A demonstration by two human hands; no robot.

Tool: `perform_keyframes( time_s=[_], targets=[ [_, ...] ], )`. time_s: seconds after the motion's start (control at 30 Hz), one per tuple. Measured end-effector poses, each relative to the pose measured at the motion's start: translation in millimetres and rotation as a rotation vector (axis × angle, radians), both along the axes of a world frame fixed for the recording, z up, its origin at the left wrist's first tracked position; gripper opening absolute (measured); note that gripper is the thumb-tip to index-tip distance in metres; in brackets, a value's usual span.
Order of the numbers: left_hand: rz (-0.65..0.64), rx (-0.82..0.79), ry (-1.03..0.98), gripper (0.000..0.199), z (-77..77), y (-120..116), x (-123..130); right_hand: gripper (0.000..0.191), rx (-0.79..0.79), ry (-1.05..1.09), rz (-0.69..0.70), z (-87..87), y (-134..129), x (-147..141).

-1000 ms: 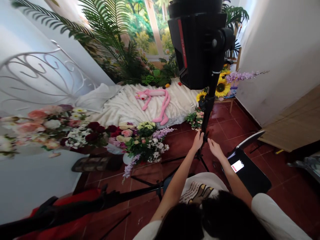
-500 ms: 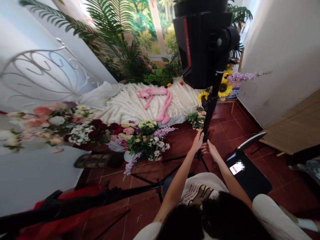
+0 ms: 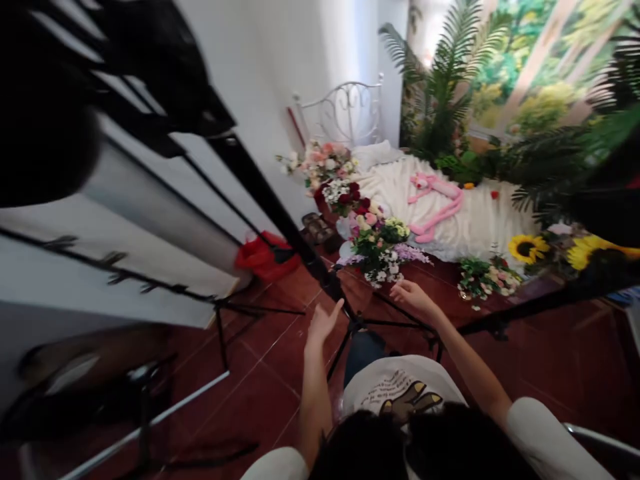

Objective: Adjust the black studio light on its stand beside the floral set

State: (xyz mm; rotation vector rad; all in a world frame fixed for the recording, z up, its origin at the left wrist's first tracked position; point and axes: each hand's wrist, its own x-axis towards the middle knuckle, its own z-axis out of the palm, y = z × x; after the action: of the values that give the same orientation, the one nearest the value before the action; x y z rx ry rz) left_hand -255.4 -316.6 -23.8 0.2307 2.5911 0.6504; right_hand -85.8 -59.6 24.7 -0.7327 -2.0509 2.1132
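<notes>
A black light stand (image 3: 280,217) rises at a slant from its tripod legs on the floor toward the upper left. My left hand (image 3: 323,325) is beside the lower pole, thumb stretched out toward it; the fingers are not wrapped round it. To the right of the pole is my right hand (image 3: 414,298), its fingers loosely bent and apart, with nothing seen in them. It appears in front of the artificial flowers (image 3: 377,243) and does not touch the stand. The dark lamp head (image 3: 45,113) at the upper left is blurred and cut off.
A second stand (image 3: 520,307) slants along the right, near sunflowers (image 3: 527,248). A pink plush toy (image 3: 440,193) lies on a cream-draped bed (image 3: 480,227). A red bag (image 3: 267,257) sits by the wall. Reflector or backdrop poles (image 3: 145,430) lie at the left, over red floor tiles (image 3: 250,373).
The view has swung left. Both hands have left the right-hand stand's pole and are now at the left-hand stand, spread further apart.
</notes>
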Motion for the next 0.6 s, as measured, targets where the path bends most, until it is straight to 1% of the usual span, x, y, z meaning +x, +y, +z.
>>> perform_keyframes(
  time_s=[0.03, 0.07, 0.1, 0.13, 0.17, 0.2, 0.27, 0.33, 0.37, 0.4, 0.5, 0.53, 0.6],
  targets=[
    [0.051, 0.158, 0.050, 0.084, 13.7, -5.0, -1.0, 0.033, 0.053, 0.021, 0.082, 7.8, -2.0, -22.8],
    [0.063, 0.351, 0.106, 0.079, 27.7, -5.1, -0.4, 0.031, 0.112, 0.047, 0.164, 16.5, -4.4, -46.5],
    [0.041, 0.546, 0.166, 0.072, 41.2, -1.3, 1.0, 0.029, 0.170, 0.074, 0.237, 25.9, -7.2, -70.7],
    [0.042, 0.690, 0.220, 0.065, 53.7, 5.0, 2.8, 0.028, 0.213, 0.090, 0.304, 35.7, -10.4, -94.8],
    [0.065, 0.777, 0.259, 0.060, 64.5, 12.4, 4.5, 0.028, 0.239, 0.093, 0.363, 45.3, -14.0, -118.0],
    [0.110, 0.833, 0.293, 0.056, 73.2, 19.8, 5.8, 0.028, 0.244, 0.083, 0.410, 54.5, -17.8, -139.8],
    [0.189, 0.886, 0.337, 0.052, 84.0, 31.1, 7.3, 0.030, 0.225, 0.054, 0.475, 70.3, -25.2, -176.8],
    [0.233, 0.906, 0.357, 0.051, 86.3, 35.6, 6.8, 0.029, 0.210, 0.044, 0.512, 82.3, -30.4, -204.7],
    [0.237, 0.912, 0.359, 0.050, 84.9, 35.9, 6.0, 0.028, 0.197, 0.018, 0.564, 87.2, -31.7, -215.7],
    [0.233, 0.914, 0.357, 0.050, 82.5, 35.5, 4.8, 0.027, 0.171, -0.035, 0.657, 91.7, -32.2, -225.3],
    [0.234, 0.906, 0.380, 0.050, 71.8, 34.6, 0.3, 0.031, 0.045, -0.276, 1.037, 102.9, -31.1, -247.8],
    [0.246, 0.900, 0.402, 0.050, 68.1, 35.3, -1.2, 0.033, 0.017, -0.328, 1.111, 105.7, -30.8, -253.6],
    [0.280, 0.882, 0.455, 0.051, 61.6, 38.1, -3.6, 0.033, 0.024, -0.334, 1.124, 109.9, -31.4, -262.8]
  ],
)
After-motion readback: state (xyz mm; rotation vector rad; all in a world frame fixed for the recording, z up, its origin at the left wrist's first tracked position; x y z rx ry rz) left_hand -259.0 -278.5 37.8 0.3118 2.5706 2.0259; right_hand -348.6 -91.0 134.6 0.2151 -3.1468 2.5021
